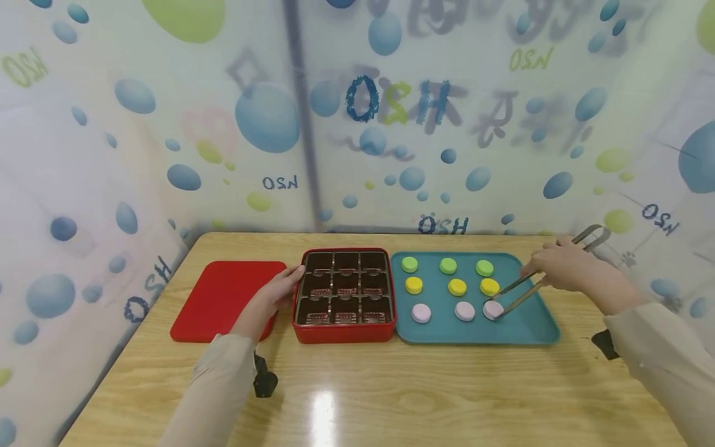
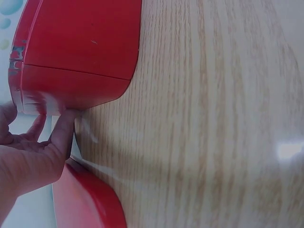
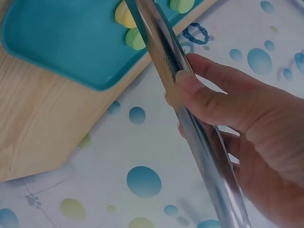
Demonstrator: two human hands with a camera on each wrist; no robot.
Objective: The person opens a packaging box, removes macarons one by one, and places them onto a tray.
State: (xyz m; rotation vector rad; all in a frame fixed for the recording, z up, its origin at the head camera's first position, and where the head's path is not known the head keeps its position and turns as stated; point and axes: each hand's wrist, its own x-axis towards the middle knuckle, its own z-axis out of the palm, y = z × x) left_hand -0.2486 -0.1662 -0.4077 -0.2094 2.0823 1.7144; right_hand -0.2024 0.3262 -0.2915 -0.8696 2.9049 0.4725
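Observation:
My right hand point(image 1: 566, 267) grips metal tongs point(image 3: 209, 161), the thumb lying along one arm in the right wrist view. Their tips stand at either side of a pale lilac macaron point(image 1: 493, 310), which is on the blue tray point(image 1: 475, 336). At the left side of a red box point(image 1: 345, 335), my left hand point(image 1: 276, 288) rests with fingertips against its wall and upper edge. Inside the box, a dark brown divided insert point(image 1: 345, 262) shows several vacant compartments. The left wrist view shows the fingers point(image 2: 61, 130) touching the box's side.
Green macarons point(image 1: 448, 266), yellow macarons point(image 1: 457, 287) and more lilac ones point(image 1: 421, 313) lie in rows on the tray. A flat red lid point(image 1: 215, 298) lies left of the box on the wooden table point(image 1: 357, 391). Behind stands a bubble-patterned curtain point(image 1: 357, 155).

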